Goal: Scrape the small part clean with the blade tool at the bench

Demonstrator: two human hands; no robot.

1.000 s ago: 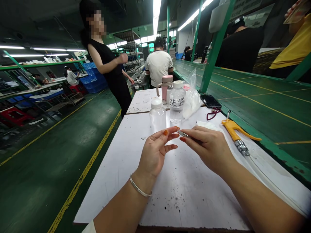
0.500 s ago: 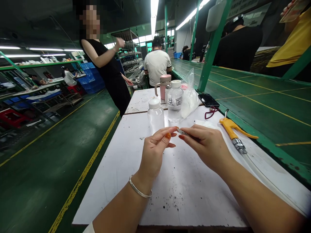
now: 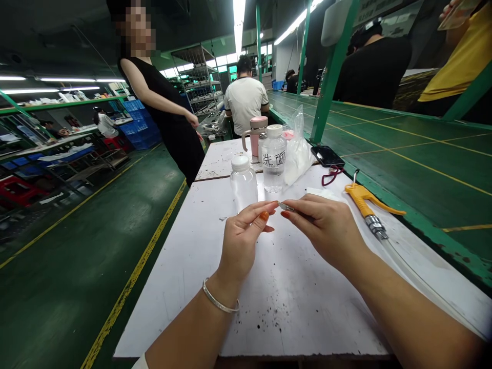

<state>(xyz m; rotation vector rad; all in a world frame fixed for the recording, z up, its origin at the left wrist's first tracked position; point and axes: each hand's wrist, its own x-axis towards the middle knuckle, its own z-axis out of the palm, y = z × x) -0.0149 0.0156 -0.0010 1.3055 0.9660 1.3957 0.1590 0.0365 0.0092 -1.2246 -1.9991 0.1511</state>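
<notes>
My right hand (image 3: 326, 230) is closed in a pinch on a small silvery metal piece (image 3: 285, 206), held above the white table (image 3: 292, 302). My left hand (image 3: 243, 241) is beside it, thumb and fingers drawn together, fingertips touching the end of that same piece. A silver bracelet sits on my left wrist. Both hands hover just in front of two clear plastic bottles with white caps: a small one (image 3: 243, 182) and a taller labelled one (image 3: 273, 164).
A yellow-handled air blow gun (image 3: 365, 205) with a clear hose lies at the right. Behind the bottles stand a pink tumbler (image 3: 257, 136), a plastic bag (image 3: 298, 148) and a phone (image 3: 327, 155). A standing person in black (image 3: 169, 113) and a seated person in white (image 3: 246, 100) are farther back.
My hands hold nearly the same pinch; the view has shifted slightly. The standing person in black has lowered the raised arm.
</notes>
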